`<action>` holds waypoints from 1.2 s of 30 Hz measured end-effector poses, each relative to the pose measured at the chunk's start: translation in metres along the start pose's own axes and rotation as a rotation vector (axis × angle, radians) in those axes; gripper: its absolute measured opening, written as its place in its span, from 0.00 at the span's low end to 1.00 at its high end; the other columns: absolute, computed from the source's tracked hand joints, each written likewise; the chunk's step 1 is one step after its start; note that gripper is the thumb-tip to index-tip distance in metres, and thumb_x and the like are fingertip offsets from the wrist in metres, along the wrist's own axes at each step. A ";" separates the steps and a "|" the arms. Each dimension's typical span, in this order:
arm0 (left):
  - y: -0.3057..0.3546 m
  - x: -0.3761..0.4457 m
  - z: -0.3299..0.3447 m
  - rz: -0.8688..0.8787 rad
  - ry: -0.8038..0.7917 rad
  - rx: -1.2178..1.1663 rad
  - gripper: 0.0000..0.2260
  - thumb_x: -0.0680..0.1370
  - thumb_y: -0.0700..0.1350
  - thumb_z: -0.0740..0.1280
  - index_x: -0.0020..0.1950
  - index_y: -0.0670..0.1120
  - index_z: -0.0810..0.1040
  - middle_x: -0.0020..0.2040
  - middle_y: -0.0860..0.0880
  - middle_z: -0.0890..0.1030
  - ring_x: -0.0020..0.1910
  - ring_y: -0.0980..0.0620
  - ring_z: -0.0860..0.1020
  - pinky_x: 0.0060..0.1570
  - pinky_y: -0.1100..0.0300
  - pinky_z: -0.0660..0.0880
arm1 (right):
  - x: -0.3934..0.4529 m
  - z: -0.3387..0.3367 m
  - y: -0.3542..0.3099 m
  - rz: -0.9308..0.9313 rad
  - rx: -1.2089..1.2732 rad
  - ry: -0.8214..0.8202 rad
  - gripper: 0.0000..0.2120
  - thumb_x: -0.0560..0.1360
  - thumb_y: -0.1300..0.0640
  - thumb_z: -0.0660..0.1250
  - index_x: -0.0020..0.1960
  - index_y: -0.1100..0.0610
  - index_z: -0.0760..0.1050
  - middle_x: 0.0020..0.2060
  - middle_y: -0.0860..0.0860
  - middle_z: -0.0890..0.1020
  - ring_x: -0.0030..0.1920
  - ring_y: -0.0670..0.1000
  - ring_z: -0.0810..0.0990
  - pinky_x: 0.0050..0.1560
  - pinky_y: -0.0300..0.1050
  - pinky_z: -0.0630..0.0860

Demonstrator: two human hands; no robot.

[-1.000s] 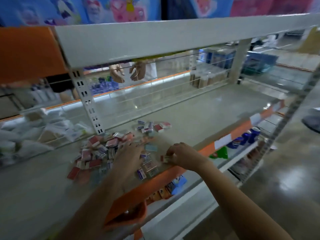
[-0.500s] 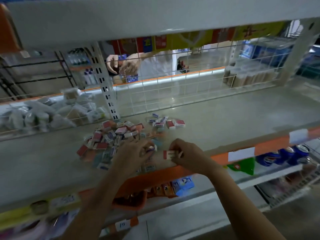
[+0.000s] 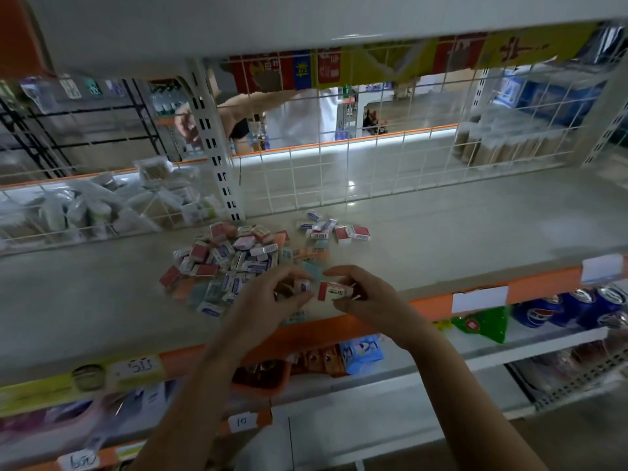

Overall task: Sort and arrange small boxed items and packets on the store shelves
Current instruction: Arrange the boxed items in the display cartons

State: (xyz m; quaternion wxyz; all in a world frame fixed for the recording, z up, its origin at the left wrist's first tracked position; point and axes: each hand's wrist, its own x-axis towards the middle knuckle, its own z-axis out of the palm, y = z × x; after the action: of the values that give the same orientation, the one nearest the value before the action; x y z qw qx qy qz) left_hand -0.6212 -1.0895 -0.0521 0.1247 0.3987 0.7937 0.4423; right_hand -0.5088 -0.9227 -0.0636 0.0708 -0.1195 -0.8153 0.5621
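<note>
A heap of small red, white and blue boxes (image 3: 224, 263) lies on the grey shelf (image 3: 441, 232) near its front edge. A smaller group of boxes (image 3: 334, 229) sits just behind it to the right. My right hand (image 3: 367, 297) pinches a small red-and-white box (image 3: 334, 291) between thumb and fingers above the shelf edge. My left hand (image 3: 272, 297) is right beside it, fingers curled round another small box (image 3: 300, 285) that is mostly hidden.
A white wire grid (image 3: 373, 171) backs the shelf, with an upright post (image 3: 217, 171) at the left. Pale packets (image 3: 85, 205) fill the bay behind it. Another person's hands (image 3: 210, 124) work beyond the grid. Below are cans (image 3: 571, 307) and packets (image 3: 360, 351).
Both hands have drawn together at the front of the pile, each with a small box lifted from the shelf. The view has swung left and downward.
</note>
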 end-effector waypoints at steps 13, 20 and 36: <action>0.004 -0.009 0.013 -0.223 0.058 -0.373 0.05 0.78 0.46 0.63 0.46 0.46 0.76 0.33 0.52 0.79 0.32 0.55 0.79 0.33 0.61 0.72 | -0.015 -0.006 -0.005 0.063 0.306 0.137 0.08 0.72 0.64 0.69 0.48 0.55 0.73 0.43 0.54 0.81 0.45 0.52 0.80 0.46 0.42 0.77; 0.008 -0.018 0.013 -0.260 0.033 -0.466 0.14 0.69 0.53 0.66 0.50 0.48 0.78 0.38 0.54 0.82 0.38 0.57 0.80 0.39 0.63 0.74 | -0.023 -0.001 -0.005 0.058 0.433 0.099 0.16 0.74 0.64 0.67 0.56 0.47 0.72 0.48 0.59 0.79 0.48 0.57 0.81 0.47 0.47 0.81; -0.003 -0.026 0.006 -0.364 -0.033 -0.772 0.09 0.67 0.45 0.72 0.46 0.51 0.78 0.52 0.42 0.81 0.50 0.42 0.79 0.42 0.50 0.80 | -0.026 0.003 0.001 0.073 0.446 0.022 0.19 0.72 0.67 0.68 0.57 0.48 0.72 0.50 0.53 0.82 0.52 0.53 0.82 0.52 0.51 0.80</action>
State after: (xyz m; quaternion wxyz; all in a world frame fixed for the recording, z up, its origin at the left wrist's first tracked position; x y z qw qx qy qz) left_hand -0.6021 -1.1062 -0.0619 0.3534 0.1832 0.6251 0.6714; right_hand -0.4840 -0.9320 -0.0651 0.0842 -0.1365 -0.6652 0.7292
